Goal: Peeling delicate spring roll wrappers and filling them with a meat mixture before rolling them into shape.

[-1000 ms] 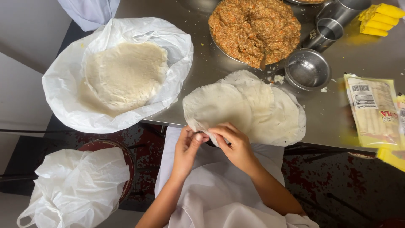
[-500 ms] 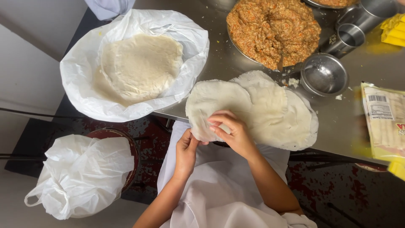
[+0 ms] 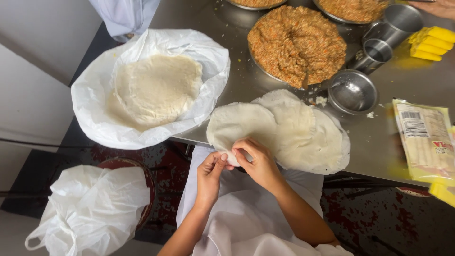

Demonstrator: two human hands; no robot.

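Several thin white round dough sheets (image 3: 303, 132) lie overlapped at the front edge of a steel table (image 3: 379, 142). My left hand (image 3: 211, 175) and my right hand (image 3: 253, 163) both pinch the near edge of the leftmost dough sheet (image 3: 237, 125), which hangs slightly over the table edge. A large steel tray of orange-brown minced filling (image 3: 296, 45) sits behind the sheets.
A stack of round dough sheets (image 3: 156, 90) rests in a white plastic bag (image 3: 95, 118) at left. A small steel bowl (image 3: 353, 92), two steel cups (image 3: 386, 38), yellow blocks (image 3: 429, 42) and a plastic packet (image 3: 424, 142) lie at right. A bag-lined bin (image 3: 90, 208) stands below.
Both hands stay on the near edge of the leftmost sheet, with fingers shifting along it. The view has moved slightly, so the table appears further right.
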